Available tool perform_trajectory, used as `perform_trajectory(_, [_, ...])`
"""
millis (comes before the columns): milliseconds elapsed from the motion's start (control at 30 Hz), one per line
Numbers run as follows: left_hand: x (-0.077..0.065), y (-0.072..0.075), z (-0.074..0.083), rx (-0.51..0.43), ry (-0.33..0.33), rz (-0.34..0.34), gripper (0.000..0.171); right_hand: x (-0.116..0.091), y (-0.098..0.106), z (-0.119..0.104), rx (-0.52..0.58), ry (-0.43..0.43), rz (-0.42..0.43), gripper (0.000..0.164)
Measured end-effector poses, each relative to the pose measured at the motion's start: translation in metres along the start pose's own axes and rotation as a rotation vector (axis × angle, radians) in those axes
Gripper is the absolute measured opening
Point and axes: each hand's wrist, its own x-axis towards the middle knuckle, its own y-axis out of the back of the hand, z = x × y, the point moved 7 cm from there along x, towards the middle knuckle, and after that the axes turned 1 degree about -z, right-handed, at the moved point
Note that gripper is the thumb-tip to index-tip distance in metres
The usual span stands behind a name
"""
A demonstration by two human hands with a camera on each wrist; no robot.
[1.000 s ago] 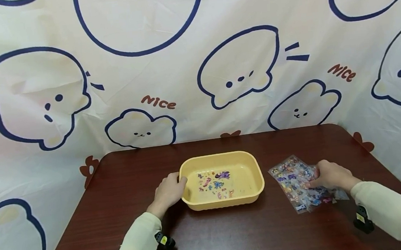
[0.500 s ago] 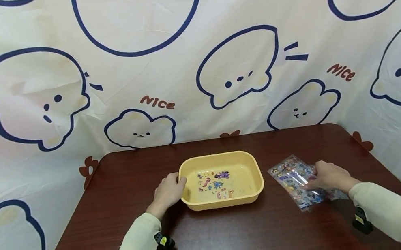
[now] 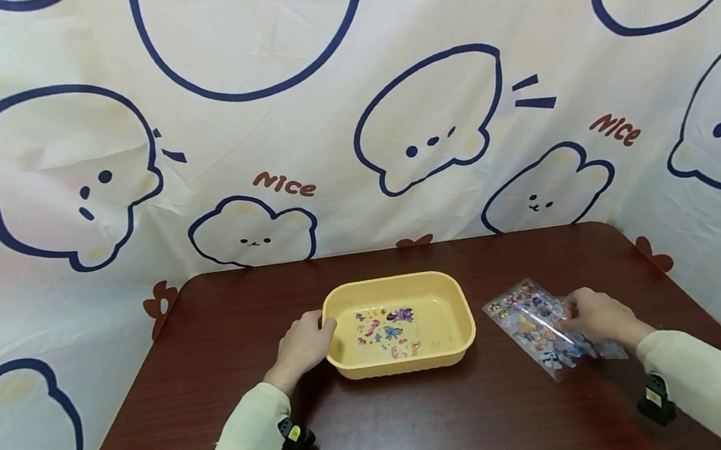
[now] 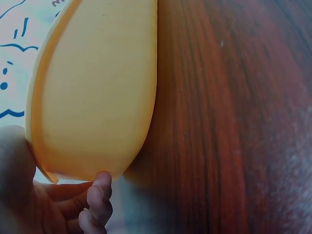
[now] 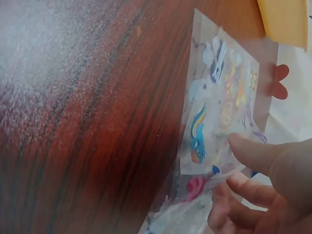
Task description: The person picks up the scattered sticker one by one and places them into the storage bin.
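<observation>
My left hand [image 3: 302,345] grips the left end of a yellow plastic basin [image 3: 459,317], its thumb over the rim. In the left wrist view its fingertips [image 4: 102,179] lie against the basin's outer wall [image 4: 97,97]. Small colourful pony stickers [image 3: 393,331] show on the basin's floor. To the right, my right hand [image 3: 597,317] pinches the right side of a clear sheet of pony stickers [image 3: 529,321]. Seen from the right wrist, the thumb [image 5: 251,153] lies on the sheet's face and the fingers are at its near edge. Another clear sheet [image 5: 180,217] shows partly beneath it.
Both things stand on a dark reddish-brown table [image 3: 434,422]. A pale cloth [image 3: 324,133] printed with blue cartoon outlines hangs behind the table and along both sides. The sticker sheet lies a short way right of the basin.
The sticker sheet's near corner has shifted a little to the right, and the glare on it has changed. My right fingers have moved slightly. The left hand and basin stay put.
</observation>
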Motion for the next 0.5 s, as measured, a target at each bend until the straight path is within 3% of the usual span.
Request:
perform_trajectory(300, [0.0,-0.001,0.0,-0.003,-0.009,0.003,0.042,-0.004,0.011,-0.009,-0.015,0.088,0.074,0.015])
perform_trajectory(500, [0.001,-0.001,-0.001,0.001,-0.008,0.002,0.043,-0.005,0.009,-0.014,0.071,0.146,0.078,0.016])
